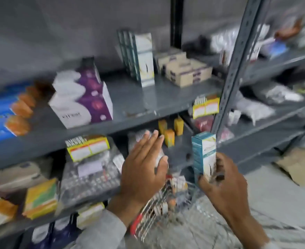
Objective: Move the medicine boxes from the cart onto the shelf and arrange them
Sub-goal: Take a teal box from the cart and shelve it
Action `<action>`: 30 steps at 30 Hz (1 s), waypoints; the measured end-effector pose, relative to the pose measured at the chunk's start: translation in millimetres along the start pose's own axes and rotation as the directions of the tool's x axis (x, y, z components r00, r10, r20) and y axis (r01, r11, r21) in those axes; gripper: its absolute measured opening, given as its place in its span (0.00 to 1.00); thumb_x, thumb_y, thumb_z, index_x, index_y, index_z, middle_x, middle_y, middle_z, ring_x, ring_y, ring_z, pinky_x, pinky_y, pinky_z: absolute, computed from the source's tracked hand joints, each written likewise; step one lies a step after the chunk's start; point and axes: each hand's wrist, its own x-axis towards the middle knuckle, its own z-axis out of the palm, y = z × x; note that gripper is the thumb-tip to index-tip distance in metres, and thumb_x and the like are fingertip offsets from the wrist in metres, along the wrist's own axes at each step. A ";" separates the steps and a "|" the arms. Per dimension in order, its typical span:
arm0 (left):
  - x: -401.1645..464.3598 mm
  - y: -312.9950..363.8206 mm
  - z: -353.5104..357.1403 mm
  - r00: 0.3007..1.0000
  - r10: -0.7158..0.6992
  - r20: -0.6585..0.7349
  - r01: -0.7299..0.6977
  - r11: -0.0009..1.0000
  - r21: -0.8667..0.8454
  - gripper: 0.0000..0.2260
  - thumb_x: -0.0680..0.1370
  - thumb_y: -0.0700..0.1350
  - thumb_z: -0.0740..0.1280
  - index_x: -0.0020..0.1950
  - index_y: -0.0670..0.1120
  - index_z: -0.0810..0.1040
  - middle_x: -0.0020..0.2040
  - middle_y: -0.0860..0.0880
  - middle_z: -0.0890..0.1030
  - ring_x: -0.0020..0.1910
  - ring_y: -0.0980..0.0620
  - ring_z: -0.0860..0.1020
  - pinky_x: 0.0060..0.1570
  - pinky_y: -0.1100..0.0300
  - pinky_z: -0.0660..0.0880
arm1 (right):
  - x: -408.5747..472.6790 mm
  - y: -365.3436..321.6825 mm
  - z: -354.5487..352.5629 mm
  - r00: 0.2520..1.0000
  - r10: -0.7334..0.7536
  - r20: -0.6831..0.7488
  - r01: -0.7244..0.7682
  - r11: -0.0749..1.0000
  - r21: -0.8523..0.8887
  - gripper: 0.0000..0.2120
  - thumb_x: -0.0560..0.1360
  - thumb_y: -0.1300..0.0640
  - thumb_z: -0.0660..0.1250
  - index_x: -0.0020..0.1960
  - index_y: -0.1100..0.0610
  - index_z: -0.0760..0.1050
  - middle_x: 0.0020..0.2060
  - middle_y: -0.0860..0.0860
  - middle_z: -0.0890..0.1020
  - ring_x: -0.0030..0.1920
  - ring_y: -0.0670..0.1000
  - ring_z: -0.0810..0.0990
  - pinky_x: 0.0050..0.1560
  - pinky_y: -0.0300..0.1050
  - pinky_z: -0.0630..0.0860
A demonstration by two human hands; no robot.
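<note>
From the head camera, blurred: the right hand (225,184) gripped a tall teal-and-white medicine box (204,155) upright, in front of the grey metal shelf (148,97). The left hand (144,169) was spread flat, holding nothing. Matching boxes (139,56) stood on the shelf. A wire cart (159,212) sat below the hands.
</note>
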 end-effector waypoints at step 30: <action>112.8 -34.1 -39.9 0.925 -0.302 0.231 0.185 0.888 0.422 0.37 0.82 0.66 0.50 0.83 0.43 0.53 0.84 0.42 0.54 0.84 0.45 0.51 0.81 0.50 0.43 | 176.8 -164.0 74.5 0.967 -0.255 -0.019 0.254 0.947 0.195 0.45 0.68 0.50 0.81 0.77 0.45 0.59 0.68 0.46 0.74 0.65 0.49 0.76 0.63 0.51 0.78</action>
